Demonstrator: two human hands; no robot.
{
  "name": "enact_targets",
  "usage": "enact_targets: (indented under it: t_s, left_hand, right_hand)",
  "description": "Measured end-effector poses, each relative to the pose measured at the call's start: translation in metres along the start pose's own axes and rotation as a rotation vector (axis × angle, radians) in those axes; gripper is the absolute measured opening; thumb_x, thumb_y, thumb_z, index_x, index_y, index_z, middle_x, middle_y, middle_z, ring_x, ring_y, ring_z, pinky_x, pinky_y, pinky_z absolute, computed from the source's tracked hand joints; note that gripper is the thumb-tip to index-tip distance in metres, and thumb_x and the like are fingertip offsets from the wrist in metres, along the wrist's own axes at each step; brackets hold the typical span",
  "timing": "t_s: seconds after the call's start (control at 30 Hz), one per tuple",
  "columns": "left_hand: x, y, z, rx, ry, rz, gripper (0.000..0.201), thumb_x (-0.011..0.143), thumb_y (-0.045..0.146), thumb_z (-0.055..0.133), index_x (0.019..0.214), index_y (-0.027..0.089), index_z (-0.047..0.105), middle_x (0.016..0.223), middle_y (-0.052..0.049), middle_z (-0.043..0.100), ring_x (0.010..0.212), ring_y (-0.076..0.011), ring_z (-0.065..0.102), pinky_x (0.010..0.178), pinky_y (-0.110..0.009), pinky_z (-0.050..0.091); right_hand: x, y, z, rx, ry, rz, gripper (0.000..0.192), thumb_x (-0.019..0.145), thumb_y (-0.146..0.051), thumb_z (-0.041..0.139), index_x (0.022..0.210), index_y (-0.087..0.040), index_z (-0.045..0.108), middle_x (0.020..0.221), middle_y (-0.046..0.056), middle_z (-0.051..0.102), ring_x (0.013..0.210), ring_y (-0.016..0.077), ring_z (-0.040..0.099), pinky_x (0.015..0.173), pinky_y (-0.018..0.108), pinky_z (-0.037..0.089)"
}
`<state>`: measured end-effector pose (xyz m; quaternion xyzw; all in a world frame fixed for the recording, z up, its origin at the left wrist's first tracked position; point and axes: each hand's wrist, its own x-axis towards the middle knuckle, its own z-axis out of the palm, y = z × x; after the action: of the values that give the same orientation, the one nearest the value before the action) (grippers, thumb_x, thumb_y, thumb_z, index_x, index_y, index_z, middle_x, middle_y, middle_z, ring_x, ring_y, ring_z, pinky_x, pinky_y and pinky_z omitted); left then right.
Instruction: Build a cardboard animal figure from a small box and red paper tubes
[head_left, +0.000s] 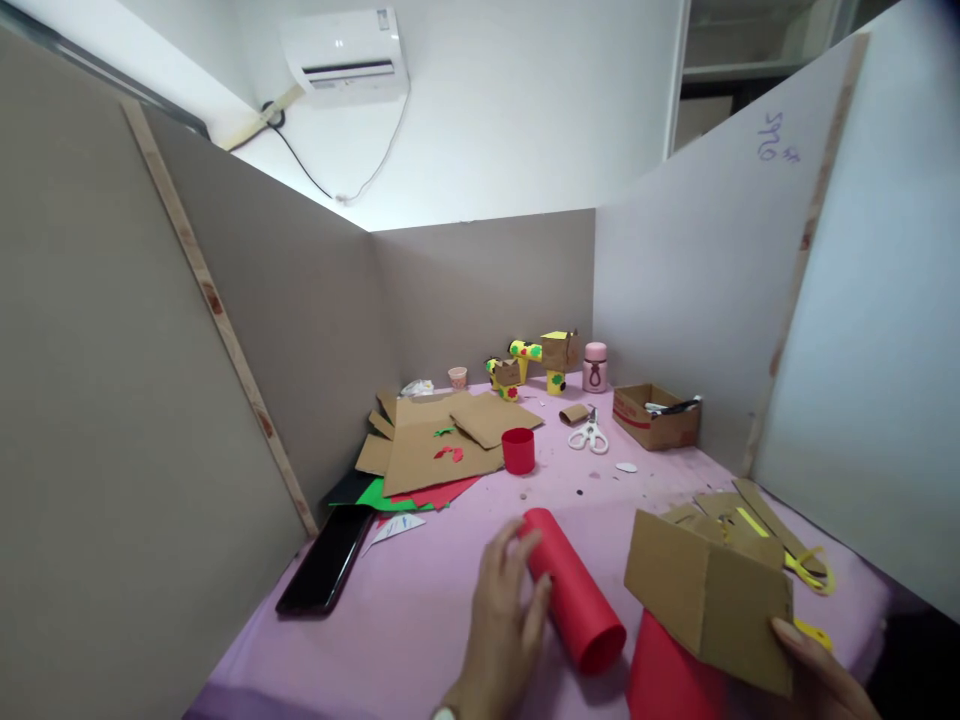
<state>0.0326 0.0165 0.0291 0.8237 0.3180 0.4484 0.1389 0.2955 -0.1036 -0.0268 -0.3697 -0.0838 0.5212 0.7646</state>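
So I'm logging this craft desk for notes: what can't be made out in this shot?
Head view only:
- Right hand: mostly behind the cardboard box and cut by the bottom edge; grip unclear.
- Red sheet: under the box, cut by the edge.
- Left hand: rests on the red tube; palm side hidden.
- Small carton: contents too small to tell.
- Phone: screen dark.

From my remote seat, I see the left hand (pixel 504 610) resting on a red paper tube (pixel 574 592) lying on the pink table (pixel 420 610), while the right hand (pixel 821 680) grips a folded cardboard box (pixel 705 590) by its lower corner. Beyond lie white scissors (pixel 589 435), a short red cup (pixel 518 450), cardboard sheets (pixel 442 440) and a black phone (pixel 326 560).
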Motion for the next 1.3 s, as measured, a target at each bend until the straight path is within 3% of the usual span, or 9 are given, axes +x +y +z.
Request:
enact_targets:
  t_s: [0.1,0.27,0.37,0.43,0.53,0.67,0.8,1.0,1.3]
  left_hand:
    - [0.023,-0.021,-0.009,-0.228,-0.091,-0.406,0.065,0.083,0.041,0.051,0.138,0.014,0.03,0.148,-0.018,0.027,0.138,-0.0253,0.022,0.113,-0.045,0.017]
    - [0.055,-0.042,0.009,-0.406,-0.235,-0.504,0.066,0.078,0.051,0.055,0.132,0.014,0.042,0.138,-0.019,0.044,0.126,-0.0276,0.043,0.1,-0.038,0.038]
    - [0.06,-0.039,0.02,-0.505,-0.26,-0.51,0.04,0.067,0.043,0.069,0.094,0.014,0.065,0.097,-0.011,0.068,0.088,-0.0231,0.063,0.075,-0.03,0.048]
    - [0.059,-0.034,0.018,-0.565,-0.205,-0.531,0.028,0.061,0.04,0.072,0.068,0.015,0.062,0.066,-0.002,0.064,0.063,-0.0169,0.058,0.059,-0.026,0.045]
    - [0.05,-0.027,-0.003,-0.645,0.004,-0.586,0.032,0.065,0.046,0.067,0.062,0.018,0.053,0.057,0.002,0.058,0.057,-0.014,0.053,0.056,-0.024,0.042]
    - [0.032,-0.013,-0.045,-0.686,0.294,-0.632,0.03,0.072,0.049,0.062,0.078,0.02,0.054,0.074,0.002,0.065,0.071,-0.0159,0.059,0.068,-0.025,0.045]
    - [0.017,0.002,-0.068,-0.673,0.419,-0.66,0.027,0.072,0.044,0.066,0.082,0.021,0.055,0.077,0.002,0.066,0.074,-0.0153,0.06,0.068,-0.022,0.045]
    - [0.0,0.002,-0.063,-0.754,0.398,-0.708,0.027,0.074,0.043,0.065,0.078,0.019,0.056,0.07,0.002,0.066,0.065,-0.014,0.058,0.062,-0.022,0.044]
    - [0.001,-0.001,-0.06,-0.822,0.349,-0.632,0.023,0.076,0.04,0.063,0.074,0.018,0.055,0.067,0.002,0.063,0.064,-0.0127,0.056,0.064,-0.022,0.043]
  right_hand:
    - [-0.001,0.002,0.003,0.015,0.002,0.022,0.031,0.046,-0.037,0.085,0.073,-0.028,0.074,0.087,0.004,0.076,0.08,0.0353,0.07,0.079,0.047,0.057]
    - [0.003,0.005,-0.004,-0.014,-0.09,0.003,0.034,0.054,-0.039,0.082,0.084,-0.025,0.073,0.083,0.006,0.076,0.092,0.0359,0.067,0.084,0.047,0.055]
    - [0.01,0.004,-0.018,-0.065,-0.128,-0.005,0.045,0.059,-0.04,0.079,0.1,-0.024,0.07,0.082,0.006,0.076,0.09,0.0355,0.068,0.084,0.048,0.054]
    - [0.014,0.001,-0.025,-0.069,-0.116,-0.041,0.052,0.062,-0.043,0.076,0.11,-0.025,0.066,0.083,0.006,0.076,0.087,0.0346,0.069,0.083,0.047,0.054]
    - [0.012,-0.004,-0.018,-0.066,-0.119,-0.093,0.058,0.067,-0.044,0.072,0.121,-0.03,0.057,0.09,0.004,0.075,0.083,0.031,0.07,0.077,0.043,0.057]
    - [-0.001,-0.012,0.027,-0.105,-0.202,-0.267,0.075,0.063,-0.036,0.076,0.131,-0.037,0.044,0.116,0.001,0.067,0.103,0.0274,0.062,0.077,0.034,0.055]
    - [-0.011,-0.016,0.078,-0.294,-0.323,-0.421,0.093,0.061,-0.038,0.079,0.139,-0.036,0.029,0.143,0.002,0.042,0.129,0.0269,0.039,0.094,0.034,0.044]
    - [-0.016,-0.002,0.097,-0.466,-0.372,-0.332,0.115,0.052,-0.045,0.083,0.144,-0.033,0.015,0.148,0.01,0.033,0.127,0.0323,0.04,0.091,0.04,0.046]
    - [-0.007,0.0,0.056,-0.622,-0.248,-0.306,0.119,0.041,-0.04,0.088,0.142,-0.029,0.026,0.145,0.011,0.038,0.129,0.0346,0.036,0.089,0.04,0.048]
